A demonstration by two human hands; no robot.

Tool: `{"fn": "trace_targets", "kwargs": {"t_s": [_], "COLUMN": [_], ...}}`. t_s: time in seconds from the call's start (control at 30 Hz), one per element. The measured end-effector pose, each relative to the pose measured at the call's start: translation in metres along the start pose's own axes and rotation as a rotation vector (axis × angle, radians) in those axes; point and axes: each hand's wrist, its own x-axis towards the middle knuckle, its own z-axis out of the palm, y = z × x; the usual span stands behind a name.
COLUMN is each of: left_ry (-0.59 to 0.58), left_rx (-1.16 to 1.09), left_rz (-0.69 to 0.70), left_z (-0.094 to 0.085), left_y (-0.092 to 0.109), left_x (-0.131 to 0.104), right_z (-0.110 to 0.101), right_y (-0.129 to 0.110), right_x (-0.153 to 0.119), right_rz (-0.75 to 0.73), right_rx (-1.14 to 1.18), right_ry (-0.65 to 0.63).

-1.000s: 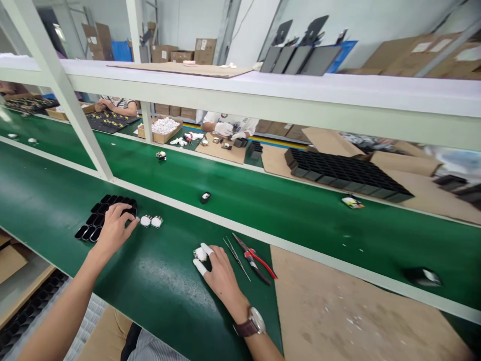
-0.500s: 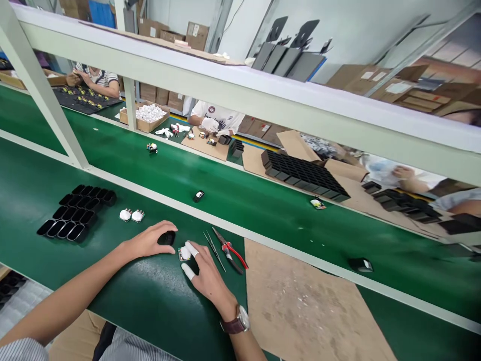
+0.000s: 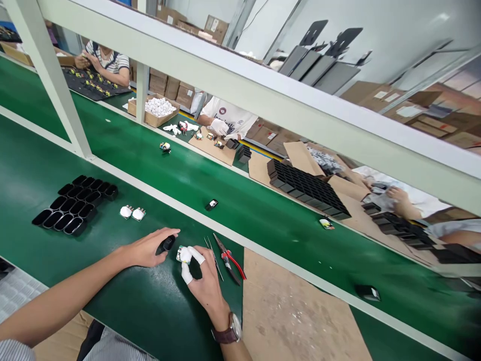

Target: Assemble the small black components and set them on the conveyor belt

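My left hand (image 3: 148,249) is curled around a small black plastic case (image 3: 169,243), its open end partly hidden by the fingers. Just right of it, my right hand (image 3: 206,288), with white finger cots on thumb and forefinger, pinches a small circuit board (image 3: 184,254) topped by a white round piece. Two similar boards, a left one (image 3: 126,211) and a right one (image 3: 139,214), lie on the green table beyond my left forearm. Tweezers (image 3: 214,258) and red-handled pliers (image 3: 230,259) lie beside my right hand.
Rows of open black cases (image 3: 67,205) stand at left. A cardboard sheet (image 3: 293,311) lies at right. Beyond a pale rail, a green conveyor belt (image 3: 255,215) carries a black case (image 3: 212,204) and other parts. A shelf beam (image 3: 225,70) crosses above; co-workers sit opposite.
My right thumb and forefinger have closed on the circuit board, which they were reaching around before. The case in my left hand has turned slightly. The camera view has shifted and tilted.
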Motion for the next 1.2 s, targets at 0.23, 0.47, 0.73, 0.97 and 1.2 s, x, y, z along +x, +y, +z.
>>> {"fn": "trace_targets", "kwargs": {"t_s": [0.23,0.47,0.73,0.97,1.2], "left_ry": [-0.022,-0.171,-0.062,-0.018,-0.026], "left_rx": [0.266,0.163,0.250,0.330,0.412], "left_rz": [-0.092,-0.102,0.015,0.151,0.211], "left_z": [-0.010,-0.025,-0.001,0.001,0.003], "left_y": [0.004,0.009,0.011,0.008,0.004], "left_x": [-0.003,-0.002,-0.001,-0.002,-0.003], "right_z": [-0.006,-0.011,0.000,-0.004,-0.003], "right_y": [-0.007,-0.012,-0.024,-0.029,-0.032], "right_x": [0.012,0.007,0.007,0.012,0.017], "right_rz": [-0.031,-0.009,-0.049,-0.104,-0.117], "right_rx": [0.019,0.017,-0.021,-0.075,-0.149], "right_ry": [0.061,0.075,0.024,-0.020,-0.087]}}
